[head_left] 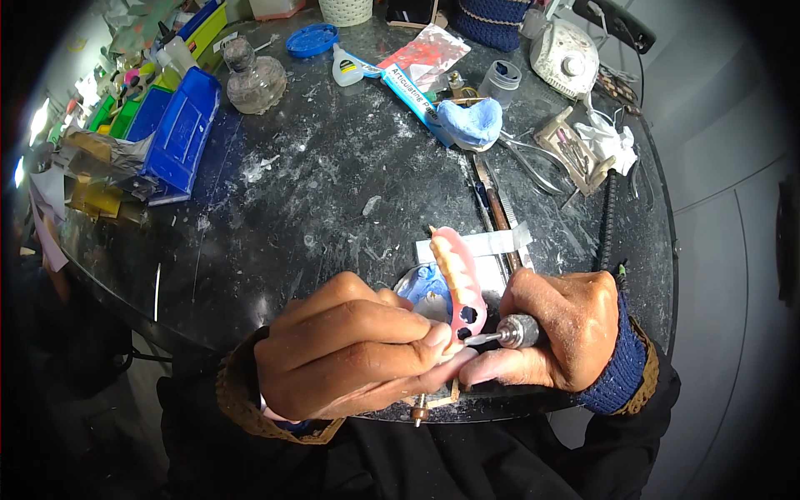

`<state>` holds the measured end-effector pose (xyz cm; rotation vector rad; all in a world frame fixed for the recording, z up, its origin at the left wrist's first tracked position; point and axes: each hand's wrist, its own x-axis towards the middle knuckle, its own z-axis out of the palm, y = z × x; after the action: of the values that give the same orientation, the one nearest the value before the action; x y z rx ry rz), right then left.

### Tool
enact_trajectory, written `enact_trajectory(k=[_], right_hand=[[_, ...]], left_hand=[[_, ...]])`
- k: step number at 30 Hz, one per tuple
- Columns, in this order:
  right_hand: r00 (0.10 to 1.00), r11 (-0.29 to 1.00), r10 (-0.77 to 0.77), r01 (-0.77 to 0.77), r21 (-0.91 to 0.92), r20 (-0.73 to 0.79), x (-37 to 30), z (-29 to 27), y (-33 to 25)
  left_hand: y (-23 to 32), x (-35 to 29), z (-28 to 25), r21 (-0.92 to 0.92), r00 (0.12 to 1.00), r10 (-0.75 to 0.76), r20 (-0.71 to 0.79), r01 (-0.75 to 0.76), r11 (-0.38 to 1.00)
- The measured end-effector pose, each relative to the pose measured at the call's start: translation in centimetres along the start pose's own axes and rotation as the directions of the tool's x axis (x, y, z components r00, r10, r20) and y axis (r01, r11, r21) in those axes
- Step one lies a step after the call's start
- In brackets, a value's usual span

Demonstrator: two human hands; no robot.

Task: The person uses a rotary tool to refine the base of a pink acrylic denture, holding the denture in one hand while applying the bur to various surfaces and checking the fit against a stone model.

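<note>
Between the fingers and thumb of my left hand [354, 350] is a pink denture [457, 275] with a row of cream teeth, held upright on end. Two dark holes show in its lower part. My right hand [562, 329] is closed around a rotary handpiece [518, 331], whose pointed bur reaches the denture's lower end beside my left thumb; whether it touches cannot be made out. My right thumb lies close to my left fingertips. Behind the denture sits a blue and white dental cast [423, 287], partly hidden by my left hand.
A blue dental cast [470, 123] rests beyond a brown-handled knife [498, 208]. Pliers [533, 162] and a white control box [564, 62] stand to the right. Far left are blue bins [182, 133] and a glass burner [253, 82]. White dust covers the black table [283, 225].
</note>
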<state>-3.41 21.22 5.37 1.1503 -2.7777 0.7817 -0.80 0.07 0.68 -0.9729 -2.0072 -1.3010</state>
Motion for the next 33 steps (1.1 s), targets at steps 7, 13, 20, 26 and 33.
enact_trajectory(k=[7,13,20,26,33], right_hand=[[0.986,0.981,-0.134,0.146,0.125,-0.099,0.6,-0.5,0.9],[0.963,0.958,-0.262,0.267,0.102,-0.060,0.8,-0.1,1.6],[0.934,0.930,-0.344,0.353,0.101,-0.094,1.1,0.8,1.4],[0.943,0.938,-0.330,0.333,0.094,-0.055,0.7,1.2,1.4],[0.921,0.916,-0.385,0.389,0.097,-0.057,0.1,2.1,2.0]], left_hand=[[0.5,0.0,-0.1,-0.127,0.997,-0.051,-0.049,0.045,0.991],[-0.4,-0.1,0.2,-0.291,0.991,0.094,-0.090,-0.117,0.949],[-0.4,0.2,0.3,-0.323,0.997,0.070,-0.041,-0.080,0.943],[-0.4,-0.2,0.9,-0.392,0.996,0.070,-0.059,-0.088,0.916],[-0.2,0.1,0.6,-0.438,0.996,0.084,0.035,-0.060,0.897]])
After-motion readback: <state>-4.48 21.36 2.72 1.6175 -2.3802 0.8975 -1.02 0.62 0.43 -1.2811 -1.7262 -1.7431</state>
